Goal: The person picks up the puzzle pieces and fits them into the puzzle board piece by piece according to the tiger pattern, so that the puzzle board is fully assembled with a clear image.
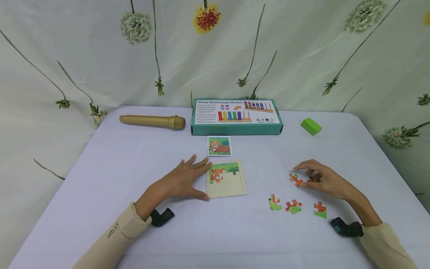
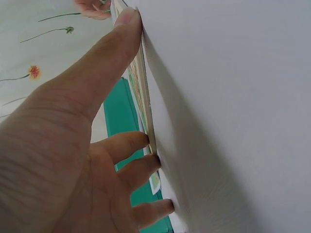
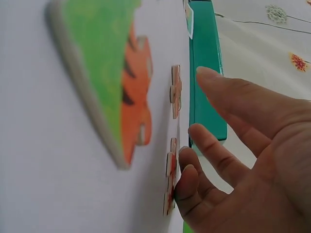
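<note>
A wooden jigsaw board [image 1: 229, 188] lies flat, with the tiger's head and a green strip fitted in its upper part. Spread along its left side is my left hand [image 1: 183, 180], thumb at the lower corner and fingertips at the upper one. My right hand [image 1: 329, 182] hovers low at the right, fingers loosely bent. An orange puzzle piece [image 1: 296, 180] lies beside its thumb, and another dark-orange piece [image 1: 314, 178] is partly hidden beneath the fingers. In the right wrist view, a gap shows between the thumb [image 3: 218, 87] and the other fingers.
Nearer me lie three loose pieces: one at left [image 1: 274, 202], one in the middle [image 1: 294, 206] and one at right [image 1: 320, 210]. Behind the board are a tiger picture card [image 1: 219, 146] and a teal game box [image 1: 236, 129]. A gold microphone [image 1: 151, 121] and green block [image 1: 311, 126] flank the box.
</note>
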The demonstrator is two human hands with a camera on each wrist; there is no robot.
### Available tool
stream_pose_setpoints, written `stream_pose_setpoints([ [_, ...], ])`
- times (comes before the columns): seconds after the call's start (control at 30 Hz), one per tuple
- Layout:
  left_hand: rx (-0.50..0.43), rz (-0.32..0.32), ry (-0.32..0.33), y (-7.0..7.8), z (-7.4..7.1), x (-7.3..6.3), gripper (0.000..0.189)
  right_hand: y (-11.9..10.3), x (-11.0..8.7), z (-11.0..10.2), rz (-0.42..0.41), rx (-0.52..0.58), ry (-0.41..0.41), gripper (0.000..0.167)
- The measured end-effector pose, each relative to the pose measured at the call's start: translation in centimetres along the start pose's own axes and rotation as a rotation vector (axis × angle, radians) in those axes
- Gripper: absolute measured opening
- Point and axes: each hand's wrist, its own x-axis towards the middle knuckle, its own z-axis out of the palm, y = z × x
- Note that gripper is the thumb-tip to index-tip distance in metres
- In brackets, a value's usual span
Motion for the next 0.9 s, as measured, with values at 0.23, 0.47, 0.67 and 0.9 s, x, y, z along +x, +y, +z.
stream_pose_setpoints([
  [0.23,-0.019,0.005,-0.001,0.08,-0.07,-0.06,0.106,0.02,0.15,0.19,-0.004,-0.031,-0.028,0.039],
  [0.47,-0.018,0.006,0.002,0.03,-0.01,-0.03,0.107,-0.01,0.33,0.45,0.009,-0.089,-0.040,0.037],
  [0.67,-0.016,0.005,0.005,-0.03,0.01,-0.02,0.107,-0.26,0.49,0.55,0.068,-0.138,-0.035,0.033],
  [0.9,-0.014,0.013,0.014,-0.05,0.03,-0.02,0.107,-0.75,0.61,0.80,0.102,-0.158,-0.024,0.031],
])
